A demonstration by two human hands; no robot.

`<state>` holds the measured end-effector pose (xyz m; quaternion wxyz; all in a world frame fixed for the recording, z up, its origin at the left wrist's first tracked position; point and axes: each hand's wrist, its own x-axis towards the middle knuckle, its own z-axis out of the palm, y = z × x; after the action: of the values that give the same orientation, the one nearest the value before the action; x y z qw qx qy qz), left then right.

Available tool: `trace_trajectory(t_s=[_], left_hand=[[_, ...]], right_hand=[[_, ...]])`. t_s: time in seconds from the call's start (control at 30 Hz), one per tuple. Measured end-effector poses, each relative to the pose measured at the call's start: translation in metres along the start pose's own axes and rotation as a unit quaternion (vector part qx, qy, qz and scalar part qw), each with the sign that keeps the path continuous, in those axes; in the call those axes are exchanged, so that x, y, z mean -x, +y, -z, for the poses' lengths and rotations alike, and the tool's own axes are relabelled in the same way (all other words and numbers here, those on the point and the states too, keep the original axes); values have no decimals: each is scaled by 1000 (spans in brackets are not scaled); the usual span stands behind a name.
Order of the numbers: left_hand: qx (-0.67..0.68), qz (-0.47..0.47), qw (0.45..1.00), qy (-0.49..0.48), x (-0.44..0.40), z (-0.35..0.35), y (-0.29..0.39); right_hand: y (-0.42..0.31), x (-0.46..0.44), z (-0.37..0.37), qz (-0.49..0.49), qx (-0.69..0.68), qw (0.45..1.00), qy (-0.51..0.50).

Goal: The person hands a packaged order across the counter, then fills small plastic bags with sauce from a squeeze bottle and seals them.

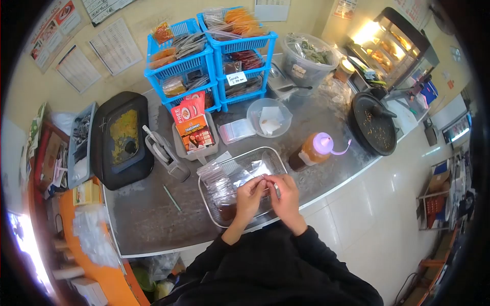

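Observation:
My left hand point(249, 198) and my right hand point(286, 198) meet over the near right part of a wire-mesh metal basket point(206, 204). Fingertips of both hands are pinched together on what looks like a clear plastic bag point(244, 177); its exact shape is partly hidden by the fingers and glare. In the left part of the basket lie several filled clear sachets point(217, 186) in a row, with something brown at the near end. A squeeze bottle point(312, 151) with a purple cap and brown sauce stands to the right of the basket.
Behind the basket are a container of orange cards point(196, 136), a clear round tub point(269, 118) and blue stacked racks point(212, 56) full of sachets. A black tray point(122, 137) and a tape dispenser point(166, 155) stand left. A stone mortar point(372, 127) sits near the right edge.

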<state>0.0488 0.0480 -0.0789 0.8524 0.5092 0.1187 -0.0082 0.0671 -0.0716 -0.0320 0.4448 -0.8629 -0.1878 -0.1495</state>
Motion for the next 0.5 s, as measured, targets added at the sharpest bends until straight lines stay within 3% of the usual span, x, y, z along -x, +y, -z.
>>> trace_trajectory(t_s=[0.17,0.5], left_hand=[[-15,44,997,62,2,-19,-3],[-191,32,980,-33,4,-15,20]], right_hand=[[26,-3,28,-1,-62,997,-51],[45,-30,61,-77,-206,947,-233]])
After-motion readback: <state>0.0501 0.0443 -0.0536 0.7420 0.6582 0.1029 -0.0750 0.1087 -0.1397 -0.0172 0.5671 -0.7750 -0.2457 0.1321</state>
